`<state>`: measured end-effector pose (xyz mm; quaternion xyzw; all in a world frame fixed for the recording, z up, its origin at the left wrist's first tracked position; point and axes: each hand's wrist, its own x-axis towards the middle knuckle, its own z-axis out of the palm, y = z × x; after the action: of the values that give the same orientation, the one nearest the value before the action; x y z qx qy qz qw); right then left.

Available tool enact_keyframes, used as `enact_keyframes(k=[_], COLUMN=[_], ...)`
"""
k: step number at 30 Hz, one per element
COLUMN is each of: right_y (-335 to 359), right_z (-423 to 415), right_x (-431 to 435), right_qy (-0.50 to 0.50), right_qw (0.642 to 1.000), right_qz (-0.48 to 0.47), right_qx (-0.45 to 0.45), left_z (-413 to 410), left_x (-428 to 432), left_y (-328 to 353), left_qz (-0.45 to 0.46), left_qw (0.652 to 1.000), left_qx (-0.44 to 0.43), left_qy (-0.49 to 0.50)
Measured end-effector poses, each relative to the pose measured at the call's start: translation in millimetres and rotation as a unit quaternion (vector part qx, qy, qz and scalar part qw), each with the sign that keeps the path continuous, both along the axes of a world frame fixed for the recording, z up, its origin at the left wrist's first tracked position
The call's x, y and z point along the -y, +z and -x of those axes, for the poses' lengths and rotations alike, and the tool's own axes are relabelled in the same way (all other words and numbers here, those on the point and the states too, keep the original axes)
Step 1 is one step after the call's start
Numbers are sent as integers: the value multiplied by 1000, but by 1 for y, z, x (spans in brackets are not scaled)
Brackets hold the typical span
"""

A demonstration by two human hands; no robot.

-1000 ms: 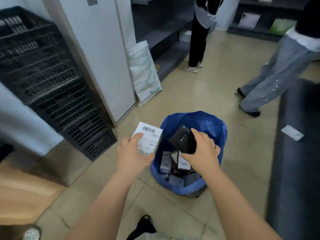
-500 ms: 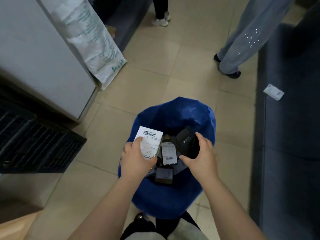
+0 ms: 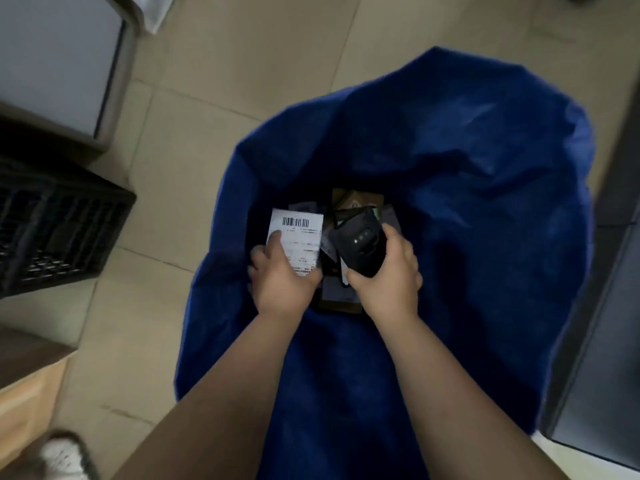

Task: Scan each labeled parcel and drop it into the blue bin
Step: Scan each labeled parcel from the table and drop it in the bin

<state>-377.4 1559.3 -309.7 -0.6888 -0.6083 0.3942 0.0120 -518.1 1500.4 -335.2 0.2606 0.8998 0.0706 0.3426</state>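
Note:
The blue bin, lined with a blue bag, fills the middle of the view right below me. My left hand grips a small parcel with a white barcode label, thumb on the label, over the bin's opening. My right hand holds a black handheld scanner just to the right of the parcel, almost touching it. Several dark parcels lie at the bottom of the bin, partly hidden by my hands.
A black slatted crate stands on the tiled floor to the left, with a grey cabinet behind it. A dark shelf edge runs along the right. A tan cardboard box and a white shoe are at lower left.
My view has dropped closer over the bin, and the other people have left the frame. Both hands have moved down into the bin's opening, still holding the parcel and the scanner.

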Motion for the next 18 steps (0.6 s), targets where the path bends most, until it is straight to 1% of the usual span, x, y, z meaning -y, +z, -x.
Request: enact_keyframes(k=[2, 4, 6, 8, 10, 13, 16, 17, 18], right_y=[-38, -71, -101, -127, -147, -166, -177, -179, -180], right_z=[8, 15, 19, 21, 23, 27, 33, 35, 37], right_x=[4, 9, 11, 10, 8, 5, 5, 6, 6], right_qy=[-6, -9, -14, -30, -38, -38, -50, -54, -55], right_qw=[1000, 999, 997, 995, 994, 994, 993, 993, 993], right_qz=[4, 2, -18, -39, -53, -75, -91, -92, -93], right_qx=[12, 45, 79, 91, 83, 64, 47, 42, 39], left_z=[-4, -7, -5, -2, 1, 5, 9, 10, 10], left_x=[2, 4, 6, 7, 7, 5, 10, 13, 18], left_y=[-39, -75, -110, -141, -164, -188, -202, -206, -209], left_qz=[15, 21, 30, 32, 26, 14, 6, 11, 22], left_qw=[1000, 1000, 999, 998, 997, 993, 977, 972, 971], left_qx=[0, 3, 9, 18, 17, -12, -24, -25, -27], left_qy=[3, 13, 33, 55, 78, 119, 210, 233, 236])
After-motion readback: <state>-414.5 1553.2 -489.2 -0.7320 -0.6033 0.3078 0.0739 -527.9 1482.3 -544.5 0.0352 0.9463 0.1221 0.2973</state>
